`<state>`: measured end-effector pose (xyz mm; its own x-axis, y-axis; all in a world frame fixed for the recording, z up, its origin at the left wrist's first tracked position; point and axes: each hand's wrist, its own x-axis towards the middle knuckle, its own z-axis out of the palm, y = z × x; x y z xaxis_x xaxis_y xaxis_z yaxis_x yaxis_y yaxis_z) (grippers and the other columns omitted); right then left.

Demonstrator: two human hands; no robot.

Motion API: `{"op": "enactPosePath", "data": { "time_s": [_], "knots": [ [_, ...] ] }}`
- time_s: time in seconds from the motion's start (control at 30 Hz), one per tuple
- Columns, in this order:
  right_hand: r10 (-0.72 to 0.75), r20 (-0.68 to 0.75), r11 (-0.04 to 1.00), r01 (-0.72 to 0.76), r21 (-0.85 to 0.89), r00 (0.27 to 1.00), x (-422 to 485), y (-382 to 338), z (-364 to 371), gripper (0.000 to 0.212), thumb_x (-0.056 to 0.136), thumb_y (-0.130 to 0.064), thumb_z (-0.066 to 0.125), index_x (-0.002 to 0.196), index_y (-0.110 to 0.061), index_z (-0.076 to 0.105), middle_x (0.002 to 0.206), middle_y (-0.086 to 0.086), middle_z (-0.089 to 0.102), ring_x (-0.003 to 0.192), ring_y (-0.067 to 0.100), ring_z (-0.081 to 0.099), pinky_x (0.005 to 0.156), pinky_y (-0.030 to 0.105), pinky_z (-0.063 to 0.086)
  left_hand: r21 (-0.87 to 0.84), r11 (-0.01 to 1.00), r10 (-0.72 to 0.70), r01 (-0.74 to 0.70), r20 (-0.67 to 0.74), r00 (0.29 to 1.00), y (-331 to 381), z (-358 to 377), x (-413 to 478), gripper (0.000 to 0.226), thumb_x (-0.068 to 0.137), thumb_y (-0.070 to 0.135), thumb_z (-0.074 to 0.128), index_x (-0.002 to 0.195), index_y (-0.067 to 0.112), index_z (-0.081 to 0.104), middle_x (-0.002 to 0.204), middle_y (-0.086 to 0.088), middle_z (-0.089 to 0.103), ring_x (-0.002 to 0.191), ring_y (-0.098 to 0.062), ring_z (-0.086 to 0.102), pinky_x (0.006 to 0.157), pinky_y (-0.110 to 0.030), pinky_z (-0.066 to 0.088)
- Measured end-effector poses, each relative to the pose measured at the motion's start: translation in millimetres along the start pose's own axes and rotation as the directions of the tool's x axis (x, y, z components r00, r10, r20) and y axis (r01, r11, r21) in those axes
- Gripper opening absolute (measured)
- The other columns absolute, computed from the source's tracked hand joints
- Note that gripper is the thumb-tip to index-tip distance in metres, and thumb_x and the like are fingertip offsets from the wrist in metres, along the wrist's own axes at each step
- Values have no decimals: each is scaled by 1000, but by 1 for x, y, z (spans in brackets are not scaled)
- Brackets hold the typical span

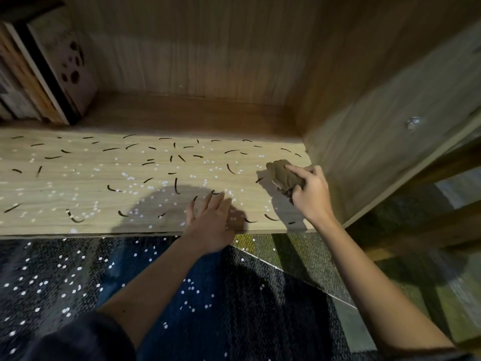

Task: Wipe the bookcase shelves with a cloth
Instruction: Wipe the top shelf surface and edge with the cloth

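Right fingers (294, 169): curled round a crumpled brown cloth (282, 174); the tips under it are hidden.
Right hand (311, 194): the cloth is gripped from above.
Cloth position: held at the right end of the shelf (78, 183), just beside the side panel (364, 142); whether its underside is pressed to the wood cannot be told.
Left fingers (216, 200): laid straight and close together, flat on the shelf.
Left hand (210, 220): nothing is held; the palm is rested near the front edge.
Shelf surface: strewn with dark curved slivers (177, 185) and white specks (130, 178); what these are cannot be made out.
Books (46, 74): leaned at the back left, cut off by the frame, titles unreadable.
Side panel detail: a small metal fitting (412, 122) is seen, blurred.
Carpet (234, 295): dark, dotted white, partly covered by both forearms.
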<state>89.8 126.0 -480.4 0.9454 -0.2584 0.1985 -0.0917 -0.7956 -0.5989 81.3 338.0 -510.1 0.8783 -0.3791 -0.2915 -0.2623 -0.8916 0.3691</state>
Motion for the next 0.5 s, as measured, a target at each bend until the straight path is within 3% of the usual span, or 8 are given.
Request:
{"op": "enactPosePath", "data": {
  "time_s": [0.07, 0.2, 0.23, 0.3, 0.37, 0.5],
  "knots": [
    [-21, 2, 998, 21, 61, 1000, -7, -6, -5, 53, 83, 10, 45, 127, -19, 57, 105, 4, 40, 100, 10, 40, 94, 12, 29, -15, 1000, 16, -16, -21, 1000, 7, -8, 0, 76, 89, 41, 52, 149, 22, 9, 158, 4, -4, 144, -18, -9, 112, -51, -8],
    [-81, -191, 976, 117, 183, 978, -25, -19, -11, 55, 82, 12, 47, 128, -18, 55, 113, 0, 38, 111, 12, 41, 101, 20, 35, -20, 999, 31, -34, -116, 993, 22, -28, -1, 80, 86, 37, 59, 149, 22, 12, 158, 2, 0, 144, -19, -2, 114, -47, -4],
    [-113, -165, 980, 138, 146, 980, -27, -22, -10, 55, 83, 11, 50, 130, -17, 53, 116, -1, 36, 115, 14, 39, 103, 24, 36, -14, 1000, 25, -27, -145, 989, 24, -34, -3, 77, 87, 33, 57, 149, 22, 12, 158, 2, 0, 144, -19, -1, 114, -45, -3],
    [-117, 21, 992, 118, -48, 993, -28, -26, -3, 53, 83, 6, 55, 131, -16, 52, 119, 3, 37, 119, 20, 38, 105, 30, 36, 3, 1000, 16, -15, -175, 984, 29, -45, -7, 72, 89, 27, 52, 149, 21, 12, 158, 3, -1, 144, -18, 0, 115, -44, -2],
    [-98, 0, 988, 97, -117, 995, -24, -32, -3, 47, 83, 5, 55, 127, -11, 55, 118, 9, 37, 117, 25, 38, 102, 30, 35, 14, 1000, 20, -18, -177, 984, 34, -54, -13, 70, 90, 26, 49, 148, 21, 12, 158, 3, -1, 144, -18, 0, 115, -44, -1],
    [-147, -62, 989, 145, -34, 987, -17, -67, -18, 45, 85, 6, 49, 126, -11, 56, 114, 8, 35, 112, 23, 38, 94, 28, 38, 31, 998, 51, -46, -205, 977, 34, -78, -23, 66, 89, 24, 48, 147, 21, 16, 158, 5, 0, 144, -18, -1, 114, -45, 0]
  ]
}}
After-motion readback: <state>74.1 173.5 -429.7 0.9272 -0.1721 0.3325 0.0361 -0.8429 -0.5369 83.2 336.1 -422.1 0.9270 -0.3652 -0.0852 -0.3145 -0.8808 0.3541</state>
